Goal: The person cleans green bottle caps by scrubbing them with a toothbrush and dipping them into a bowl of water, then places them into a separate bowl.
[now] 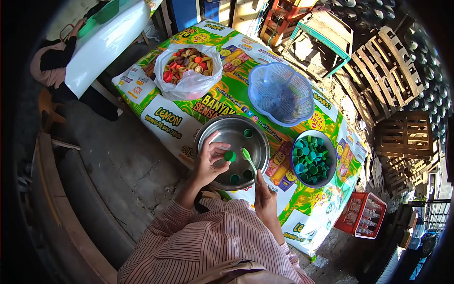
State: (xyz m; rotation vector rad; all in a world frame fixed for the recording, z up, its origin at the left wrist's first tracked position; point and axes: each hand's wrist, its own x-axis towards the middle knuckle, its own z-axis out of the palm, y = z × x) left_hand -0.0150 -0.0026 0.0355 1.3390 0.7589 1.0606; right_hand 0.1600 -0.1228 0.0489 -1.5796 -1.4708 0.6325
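Over a metal basin [203, 137], my left hand [208, 161] pinches a green bottle cap [230, 156] between thumb and fingers. My right hand [265, 195], at the basin's lower right rim, grips the handle of a light green brush-like tool [248, 159], whose head points up and left toward the cap without touching it. Several dark green caps lie in the basin, one near the top [248, 133] and others near the bottom [234, 178]. To the right stands a grey bowl [334, 163] full of green and teal caps [310, 158].
A plastic bag [165, 87] of red, yellow and brown caps and a blue basket [281, 92] stand on the patterned tablecloth [163, 116]. A red crate [362, 215] of bottles is beyond the right edge. Another person [56, 64] sits at a white table [106, 47], upper left.
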